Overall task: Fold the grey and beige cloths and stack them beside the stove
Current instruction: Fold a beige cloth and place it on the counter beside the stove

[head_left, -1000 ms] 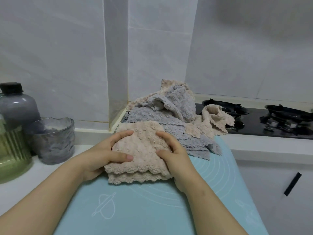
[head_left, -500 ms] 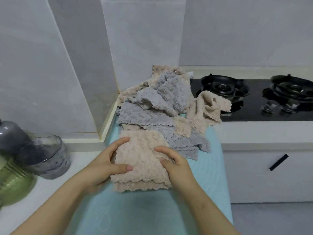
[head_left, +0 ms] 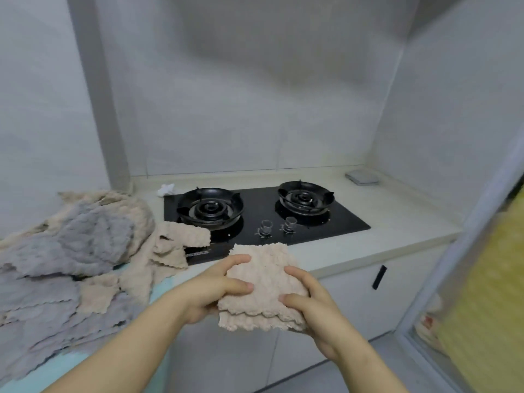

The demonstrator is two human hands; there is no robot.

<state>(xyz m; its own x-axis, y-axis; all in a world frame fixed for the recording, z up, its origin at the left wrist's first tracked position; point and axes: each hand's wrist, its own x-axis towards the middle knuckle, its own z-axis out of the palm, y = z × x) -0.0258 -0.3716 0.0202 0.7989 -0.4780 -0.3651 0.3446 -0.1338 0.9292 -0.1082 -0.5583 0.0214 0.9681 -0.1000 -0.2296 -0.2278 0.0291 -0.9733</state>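
Two-handed hold on a folded beige cloth [head_left: 263,282]: left hand [head_left: 211,292] clamped on its left edge, thumb across the top, fingers curled underneath; right hand [head_left: 317,307] gripping the right edge the same way. Held in the air, clear of any surface, at about the table's front edge on the near side of the stove [head_left: 346,222]. Folded down to a small square, scalloped hems layered along the near side.

Looks like the carry-and-place step for this piece: folding done, stacking not yet.

Further out, to the left, a loose pile [head_left: 85,245] of grey and beige cloths heaped on a pale blue mat [head_left: 65,364], with one beige corner lapping onto the stove's glass by the left burner [head_left: 209,209]. Plenty left to fold, so early in the task by my reckoning.

Right of the stove, a bare stretch of table [head_left: 397,219], with a small flat grey thing [head_left: 361,177] in the far corner; cannot tell whether a folded cloth or something else. Probably the landing spot.

Calls next for a reach forward and right past the knobs [head_left: 266,226], keeping the folds pinched flat, then setting down square and letting go with both hands together so as not to spring the layers open. Worth steering clear of the burners.
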